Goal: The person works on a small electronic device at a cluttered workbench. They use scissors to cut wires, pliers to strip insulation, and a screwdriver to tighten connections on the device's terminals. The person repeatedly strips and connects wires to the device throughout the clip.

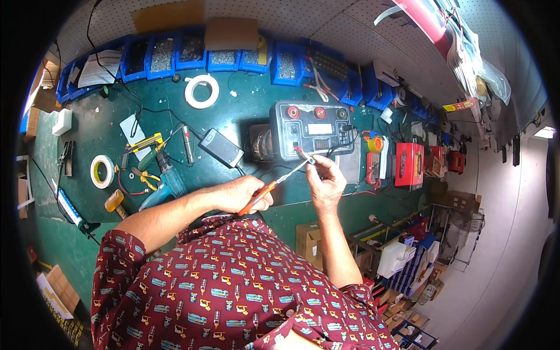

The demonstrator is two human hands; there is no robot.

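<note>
My left hand (pixel 241 195) is closed round the orange handle of a screwdriver-like tool (pixel 267 190). Its thin silver shaft slants up to the right, toward the fingertips of my right hand (pixel 326 185). Those fingers pinch a small metallic piece (pixel 311 160), too small to name, at the shaft's tip. Just beyond, a short red lead (pixel 298 150) runs to the front of a dark grey instrument box (pixel 284 131) with a lit display and red round terminals on top. A black cable with a plug is fitted at the box's right side.
A black power adapter (pixel 221 147) lies left of the box. Further left are a teal power drill (pixel 169 179), yellow pliers (pixel 144 178), a mallet (pixel 115 202) and tape rolls (pixel 202 91). Blue bins (pixel 161 57) line the back. Red cases (pixel 409 165) stand at right.
</note>
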